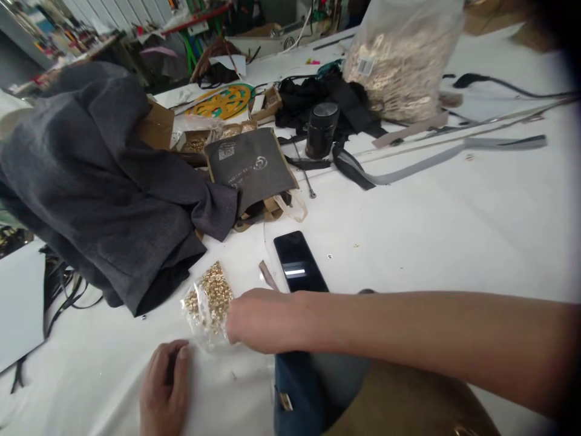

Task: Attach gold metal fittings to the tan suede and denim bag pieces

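On the white surface (431, 242), left of a black phone (298, 257), lies a clear bag (205, 312) of small gold-coloured pieces (216, 289). The right hand (261, 320) is at its right edge — fingers hidden, their grip impossible to tell. Nearer, the left hand (163, 387) curls — whether its fingers meet the thumb, I cannot tell.

A phone (298, 260) lies face up on the white table (476, 242). Beyond it sits a grey pouch (249, 166) with pale print; left of that, a dark cloth (113, 163) is heaped, partly hiding a cardboard box (158, 127). A yellow disc (222, 102) lies behind the pouch. A black canister (322, 133) stands upright to its right, beside black fabric (297, 100). Farther right, a clear sack (399, 66) bulges with pale pieces, and a grey strap (417, 171) stretches in front.
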`<action>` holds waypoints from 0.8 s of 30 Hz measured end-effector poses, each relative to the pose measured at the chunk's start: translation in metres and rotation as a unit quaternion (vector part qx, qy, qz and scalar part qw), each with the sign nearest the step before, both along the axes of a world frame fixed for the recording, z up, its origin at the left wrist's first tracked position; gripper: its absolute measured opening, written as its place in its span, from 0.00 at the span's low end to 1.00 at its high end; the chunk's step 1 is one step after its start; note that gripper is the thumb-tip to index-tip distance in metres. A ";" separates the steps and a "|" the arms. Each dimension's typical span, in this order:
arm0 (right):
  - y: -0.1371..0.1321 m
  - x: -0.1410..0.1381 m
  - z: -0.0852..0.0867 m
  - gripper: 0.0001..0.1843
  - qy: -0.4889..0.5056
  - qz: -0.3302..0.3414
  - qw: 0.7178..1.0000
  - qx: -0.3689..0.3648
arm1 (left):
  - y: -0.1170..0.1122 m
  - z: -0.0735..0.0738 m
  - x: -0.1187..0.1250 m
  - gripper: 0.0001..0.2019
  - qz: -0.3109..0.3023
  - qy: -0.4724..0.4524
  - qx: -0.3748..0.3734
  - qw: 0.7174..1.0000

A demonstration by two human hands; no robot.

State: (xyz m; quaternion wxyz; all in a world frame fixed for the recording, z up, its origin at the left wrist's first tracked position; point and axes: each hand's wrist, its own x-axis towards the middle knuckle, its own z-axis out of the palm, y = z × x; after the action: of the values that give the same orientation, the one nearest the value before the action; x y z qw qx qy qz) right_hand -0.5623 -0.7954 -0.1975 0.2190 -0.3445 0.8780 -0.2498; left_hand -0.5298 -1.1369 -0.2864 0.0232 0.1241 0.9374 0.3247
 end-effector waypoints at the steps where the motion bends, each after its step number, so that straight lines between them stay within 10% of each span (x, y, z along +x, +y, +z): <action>1: -0.013 -0.001 0.005 0.11 0.008 0.045 0.999 0.011 | -0.003 0.001 0.001 0.14 0.010 0.002 0.009 1.000; 5: -0.037 0.001 0.043 0.13 0.019 0.072 0.996 0.053 | -0.019 0.009 0.007 0.18 0.051 0.008 0.058 0.997; 10: -0.030 0.067 0.110 0.12 0.059 -0.197 0.979 0.002 | -0.009 0.043 0.042 0.20 0.182 0.085 0.210 0.957; 15: -0.055 0.156 0.133 0.12 0.160 -0.287 0.940 -0.096 | 0.054 0.103 0.096 0.27 -0.094 0.000 0.351 0.932; 18: -0.071 0.189 0.143 0.13 0.207 -0.322 0.921 -0.070 | 0.084 0.140 0.116 0.25 -0.108 -0.045 0.441 0.890; 24: -0.094 0.231 0.170 0.16 0.281 -0.401 0.866 -0.100 | 0.095 0.178 0.133 0.19 -0.208 -0.238 0.615 0.723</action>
State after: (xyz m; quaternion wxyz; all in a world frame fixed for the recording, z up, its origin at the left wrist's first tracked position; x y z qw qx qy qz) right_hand -0.3312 -0.8893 -0.0277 -0.1919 -0.0384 0.9353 -0.2947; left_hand -0.3971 -1.0423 -0.1084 0.2311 0.2216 0.4463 0.8357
